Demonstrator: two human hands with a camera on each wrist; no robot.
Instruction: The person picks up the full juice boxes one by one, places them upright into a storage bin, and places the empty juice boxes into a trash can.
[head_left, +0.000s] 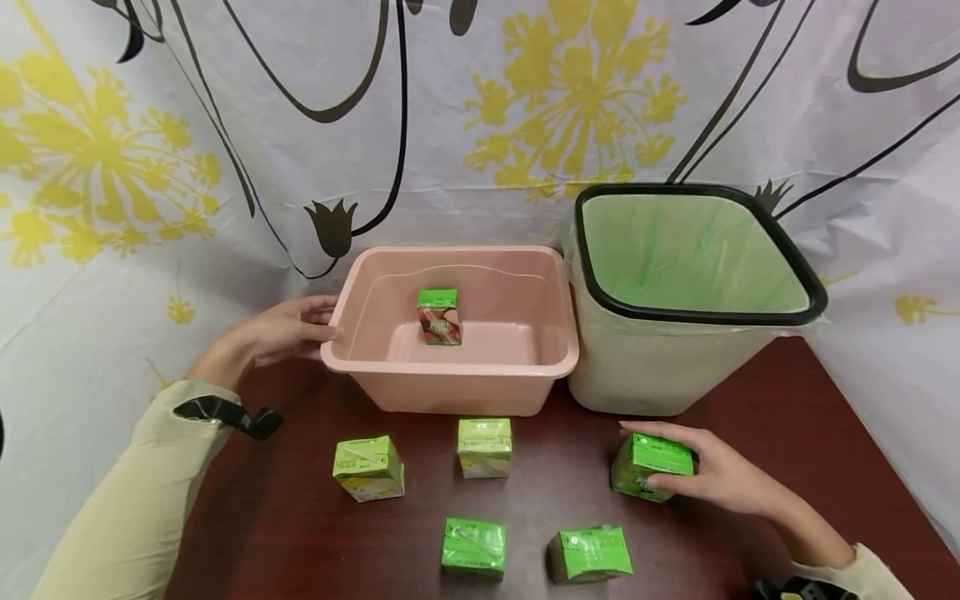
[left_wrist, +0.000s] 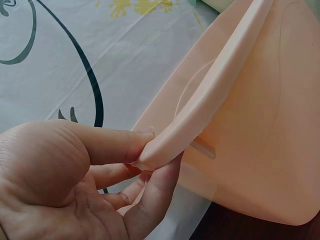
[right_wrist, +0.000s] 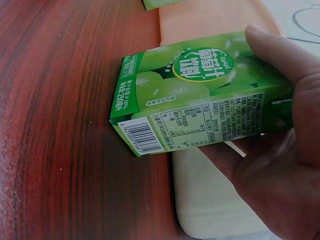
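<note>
My left hand [head_left: 288, 332] pinches the left rim of a pink plastic basin [head_left: 457, 392], thumb on top and fingers beneath, as the left wrist view shows close up. Inside the basin stands one juice box [head_left: 439, 317] with a green top and a reddish front. On the right, my right hand [head_left: 712, 467] grips a green grape juice box [right_wrist: 195, 82] between thumb and fingers. The right wrist view shows its printed front and a barcode near the bottom end. This box is in front of the cream bin, over the dark table.
A cream bin [head_left: 637, 367] with a black rim and a green liner stands against the basin's right side. On the dark red table [head_left: 285, 517] are two yellow-green boxes [head_left: 484, 448] and two bright green boxes [head_left: 474, 547]. A patterned cloth [head_left: 450, 133] hangs behind.
</note>
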